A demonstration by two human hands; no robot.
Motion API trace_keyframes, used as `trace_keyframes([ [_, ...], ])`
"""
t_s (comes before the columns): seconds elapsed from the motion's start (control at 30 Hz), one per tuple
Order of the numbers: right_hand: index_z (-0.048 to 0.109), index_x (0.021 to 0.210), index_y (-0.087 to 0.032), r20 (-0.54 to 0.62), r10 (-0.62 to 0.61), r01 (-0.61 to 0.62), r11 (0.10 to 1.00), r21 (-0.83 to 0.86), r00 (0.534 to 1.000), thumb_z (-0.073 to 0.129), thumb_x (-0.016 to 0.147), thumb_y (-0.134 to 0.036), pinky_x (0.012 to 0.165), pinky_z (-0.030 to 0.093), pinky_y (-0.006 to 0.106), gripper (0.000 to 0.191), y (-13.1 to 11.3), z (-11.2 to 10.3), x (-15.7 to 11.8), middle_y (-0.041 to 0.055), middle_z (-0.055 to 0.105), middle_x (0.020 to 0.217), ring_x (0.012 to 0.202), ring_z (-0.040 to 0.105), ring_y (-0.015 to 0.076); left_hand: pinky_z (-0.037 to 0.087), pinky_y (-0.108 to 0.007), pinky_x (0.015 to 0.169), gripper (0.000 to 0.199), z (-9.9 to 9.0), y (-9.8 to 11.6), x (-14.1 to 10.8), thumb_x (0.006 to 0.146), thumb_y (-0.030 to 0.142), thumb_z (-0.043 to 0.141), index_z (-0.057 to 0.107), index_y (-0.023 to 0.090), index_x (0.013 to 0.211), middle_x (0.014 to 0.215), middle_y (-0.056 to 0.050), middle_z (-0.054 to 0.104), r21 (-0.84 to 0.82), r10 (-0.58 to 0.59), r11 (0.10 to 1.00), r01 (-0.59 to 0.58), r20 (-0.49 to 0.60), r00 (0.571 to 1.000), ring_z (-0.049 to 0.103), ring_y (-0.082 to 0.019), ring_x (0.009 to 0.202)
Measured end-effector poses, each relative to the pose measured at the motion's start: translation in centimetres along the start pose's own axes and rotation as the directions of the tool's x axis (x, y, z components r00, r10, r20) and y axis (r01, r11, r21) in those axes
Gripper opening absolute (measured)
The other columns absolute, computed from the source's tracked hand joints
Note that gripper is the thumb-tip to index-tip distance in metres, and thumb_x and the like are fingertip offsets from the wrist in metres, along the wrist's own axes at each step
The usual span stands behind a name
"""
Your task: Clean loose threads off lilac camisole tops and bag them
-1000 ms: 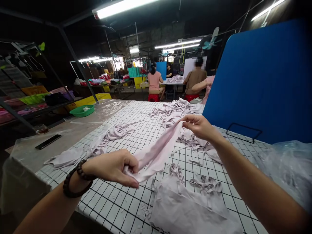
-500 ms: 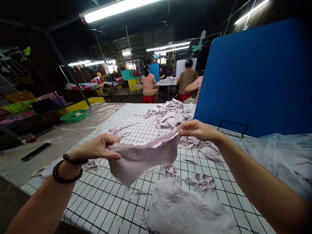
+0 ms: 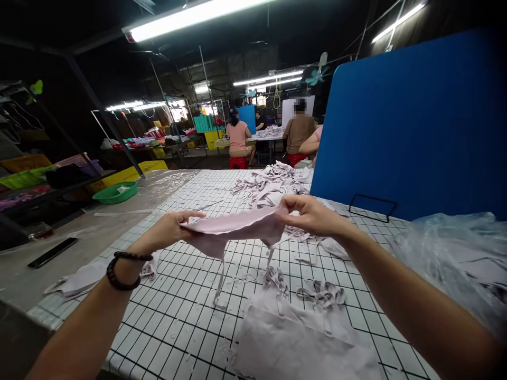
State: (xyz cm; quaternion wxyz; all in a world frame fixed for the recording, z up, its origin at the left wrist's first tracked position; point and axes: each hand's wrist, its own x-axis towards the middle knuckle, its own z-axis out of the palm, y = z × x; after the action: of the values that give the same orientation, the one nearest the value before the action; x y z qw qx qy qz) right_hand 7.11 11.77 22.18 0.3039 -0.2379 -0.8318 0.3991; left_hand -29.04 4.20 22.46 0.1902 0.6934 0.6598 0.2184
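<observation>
A pale mauve garment (image 3: 233, 227) with thin straps hangs stretched in the air between my hands. My left hand (image 3: 178, 227), with dark beaded bracelets at the wrist, pinches its left end. At the right end, my right hand (image 3: 300, 214) grips the fabric between thumb and fingers. The straps dangle over the white table with a black grid (image 3: 190, 327). Below, nearer to me, lies a stack of similar garments (image 3: 301, 338) with bunched straps. A heap of the same fabric (image 3: 273, 182) is farther back.
A blue board (image 3: 404, 126) stands at the right, with a black wire stand (image 3: 372, 208) and a clear plastic bag (image 3: 447, 253) by it. A green basin (image 3: 114, 193) and a black flat object (image 3: 53, 253) lie left. People sit at a table beyond.
The garment has tilted and its lower edge has lifted, so its straps now show hanging down. My left hand has turned and risen slightly; both hands still grip the fabric.
</observation>
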Motion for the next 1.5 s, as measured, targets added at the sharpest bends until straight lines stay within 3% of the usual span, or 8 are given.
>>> trace_keyframes([
  [0.1,0.049,0.08,-0.018,-0.139,-0.037,0.046,0.997,0.066,0.99,0.064,0.079,-0.037,0.058,0.038,0.023,0.024,0.5,0.4,0.3,0.0,0.052,0.074,0.068,0.047,0.0116,0.043,-0.022,0.054,0.041,-0.1,-0.6,0.3,0.064,0.054,0.068,0.067,0.02,0.088,0.079,-0.003,0.066,-0.189,-0.082,0.977,0.097,0.085,0.993,0.058,-0.017,0.068],
  [0.27,0.044,0.102,-0.02,-0.09,0.062,-0.04,0.972,0.23,0.994,0.06,0.082,-0.038,0.051,0.036,0.022,0.032,1.3,1.1,0.3,0.0011,0.058,0.076,0.062,0.049,0.0111,0.045,-0.024,0.055,0.04,0.3,-1.1,0.5,0.062,0.052,0.072,0.06,0.017,0.077,0.075,-0.003,0.064,-0.329,-0.131,0.93,0.166,0.128,0.983,0.059,-0.018,0.069],
  [0.53,0.058,0.083,-0.016,-0.292,0.133,-0.046,0.956,0.289,0.947,0.066,0.073,-0.037,0.052,0.036,0.022,0.024,2.6,0.6,0.8,-0.001,0.054,0.071,0.059,0.047,0.0089,0.042,-0.02,0.054,0.039,1.3,-1.6,1.0,0.063,0.048,0.073,0.053,0.017,0.076,0.067,0.001,0.058,-0.363,-0.088,0.924,0.121,0.104,0.991,0.054,-0.011,0.062],
  [0.7,0.058,0.079,-0.015,-0.07,0.267,-0.184,0.807,0.561,0.961,0.079,0.062,-0.035,0.058,0.043,0.024,0.033,3.2,-0.2,0.3,-0.0005,0.056,0.073,0.064,0.052,0.009,0.043,-0.02,0.055,0.036,2.5,-2.9,2.4,0.065,0.038,0.069,0.059,0.017,0.092,0.072,0.0,0.063,-0.229,-0.069,0.972,0.05,-0.077,0.995,0.056,-0.011,0.063],
  [0.9,0.064,0.079,-0.014,0.194,0.381,-0.428,0.805,0.412,0.904,0.082,0.058,-0.035,0.047,0.036,0.021,0.035,4.4,-1.1,-0.9,-0.0006,0.057,0.068,0.055,0.047,0.007,0.043,-0.021,0.058,0.036,3.9,-1.7,5.9,0.066,0.029,0.062,0.063,0.018,0.1,0.069,0.001,0.063,0.062,0.029,0.998,-0.011,-0.306,0.951,0.057,-0.013,0.063],
  [1.23,0.054,0.079,-0.016,-0.328,0.294,-0.149,0.904,0.401,0.898,0.077,0.067,-0.044,0.038,0.033,0.018,0.039,3.0,-8.7,-4.2,-0.0033,0.05,0.06,0.045,0.043,0.0054,0.044,-0.02,0.061,0.027,4.4,8.2,12.4,0.067,0.019,0.053,0.071,0.017,0.088,0.075,-0.002,0.068,0.121,0.319,0.947,-0.297,-0.443,0.838,0.057,-0.012,0.064],
  [1.37,0.053,0.084,-0.017,-0.465,0.319,-0.195,0.935,0.296,0.826,0.076,0.068,-0.044,0.029,0.026,0.016,0.039,4.2,-10.8,-5.6,-0.0058,0.047,0.048,0.033,0.038,0.0043,0.043,-0.019,0.058,0.019,6.1,10.0,15.9,0.062,0.021,0.061,0.071,0.016,0.078,0.073,-0.002,0.069,-0.125,0.166,0.968,-0.22,-0.341,0.925,0.058,-0.012,0.066],
  [1.5,0.053,0.08,-0.017,-0.541,0.424,-0.319,0.905,0.281,0.727,0.079,0.067,-0.037,0.033,0.044,0.019,0.035,6.9,-12.4,-6.2,0.0001,0.058,0.051,0.043,0.059,0.0137,0.042,-0.018,0.048,0.017,8.8,10.6,19.5,0.058,0.018,0.065,0.069,0.013,0.074,0.061,-0.002,0.064,-0.325,0.021,0.942,-0.086,-0.199,0.98,0.059,-0.012,0.056],
])
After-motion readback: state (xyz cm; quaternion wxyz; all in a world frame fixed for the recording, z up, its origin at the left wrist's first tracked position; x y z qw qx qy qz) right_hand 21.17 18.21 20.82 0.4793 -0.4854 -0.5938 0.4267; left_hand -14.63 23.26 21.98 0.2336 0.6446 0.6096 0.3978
